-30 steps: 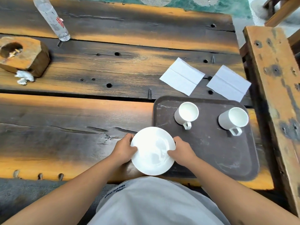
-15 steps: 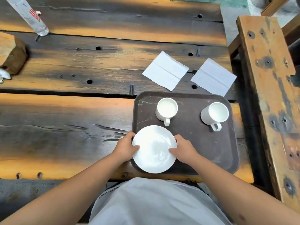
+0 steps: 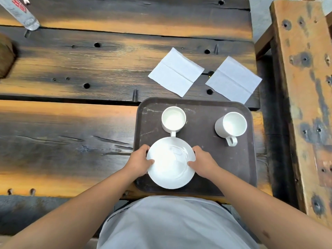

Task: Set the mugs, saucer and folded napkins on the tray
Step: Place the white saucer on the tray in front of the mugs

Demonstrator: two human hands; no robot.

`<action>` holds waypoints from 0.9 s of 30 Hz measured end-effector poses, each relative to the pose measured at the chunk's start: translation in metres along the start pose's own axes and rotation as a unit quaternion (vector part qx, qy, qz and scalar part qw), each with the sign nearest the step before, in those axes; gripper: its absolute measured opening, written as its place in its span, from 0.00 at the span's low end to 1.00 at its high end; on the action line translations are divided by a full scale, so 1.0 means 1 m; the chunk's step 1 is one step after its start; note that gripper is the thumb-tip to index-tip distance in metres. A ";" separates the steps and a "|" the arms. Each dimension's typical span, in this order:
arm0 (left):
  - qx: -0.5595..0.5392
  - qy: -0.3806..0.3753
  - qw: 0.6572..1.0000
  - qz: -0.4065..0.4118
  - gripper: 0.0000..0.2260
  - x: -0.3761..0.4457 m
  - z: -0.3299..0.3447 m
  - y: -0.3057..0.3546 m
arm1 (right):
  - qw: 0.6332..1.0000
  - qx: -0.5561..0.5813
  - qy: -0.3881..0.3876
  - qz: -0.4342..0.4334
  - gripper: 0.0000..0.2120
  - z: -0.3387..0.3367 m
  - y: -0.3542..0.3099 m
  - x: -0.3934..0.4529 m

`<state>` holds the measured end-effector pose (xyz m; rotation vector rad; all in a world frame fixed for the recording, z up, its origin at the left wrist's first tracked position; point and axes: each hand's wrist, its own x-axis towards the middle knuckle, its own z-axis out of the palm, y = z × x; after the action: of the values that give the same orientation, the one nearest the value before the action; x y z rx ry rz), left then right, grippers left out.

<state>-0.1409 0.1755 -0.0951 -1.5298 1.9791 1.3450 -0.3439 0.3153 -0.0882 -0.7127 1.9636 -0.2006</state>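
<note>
Both hands, left hand (image 3: 139,160) and right hand (image 3: 203,161), are gripping the round white ceramic saucer (image 3: 171,163) by opposite rims, over the dark brown plastic tray (image 3: 246,159). Lowering it level should avoid knocking the nearer white mug (image 3: 173,119).

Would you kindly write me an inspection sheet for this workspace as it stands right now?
Surface: weathered plank table, dark and orange, with holes and cracks.
Job's things: brown tray at the near edge; left mug and right mug upright on it, handles toward the person; saucer over the tray's near left part; left napkin and right napkin lie folded on the table beyond the tray.
Clutter: plastic bottle at far left; wooden block at the left edge.
Grippers: left hand and right hand grip the saucer's opposite rims.
Cables: nothing seen.
Surroundings: wooden bench to the right.
</note>
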 end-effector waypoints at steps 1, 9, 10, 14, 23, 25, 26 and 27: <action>0.003 0.001 1.000 0.000 0.12 0.001 0.002 0.002 | 1.000 -0.002 0.001 -0.001 0.15 -0.002 0.001 0.001; 0.058 0.011 0.998 0.015 0.15 0.006 0.005 0.007 | 0.994 -0.103 0.015 -0.017 0.16 -0.001 -0.001 0.007; 0.073 0.015 0.997 0.023 0.15 0.006 0.005 0.007 | 0.991 -0.132 0.019 -0.016 0.17 0.000 -0.004 0.007; 0.104 0.018 0.994 0.042 0.14 0.005 0.008 0.008 | 0.971 -0.237 0.034 -0.025 0.20 -0.004 -0.011 0.007; 0.108 0.018 0.993 0.038 0.15 0.003 0.007 0.008 | 0.971 -0.233 0.021 -0.040 0.21 -0.005 -0.011 0.010; 0.111 0.018 0.993 0.036 0.14 0.002 0.007 0.008 | 0.976 -0.215 0.019 -0.042 0.20 -0.003 -0.011 0.010; 0.111 0.018 0.993 0.036 0.14 0.002 0.007 0.007 | 0.977 -0.208 0.017 -0.043 0.20 -0.002 -0.011 0.009; 0.111 0.017 0.993 0.037 0.14 0.001 0.007 0.007 | 0.978 -0.203 0.017 -0.044 0.19 -0.002 -0.012 0.008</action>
<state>-0.1491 0.1801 -0.0961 -1.3993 2.1443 1.0883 -0.3440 0.3009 -0.0880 -1.0668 2.0296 0.1426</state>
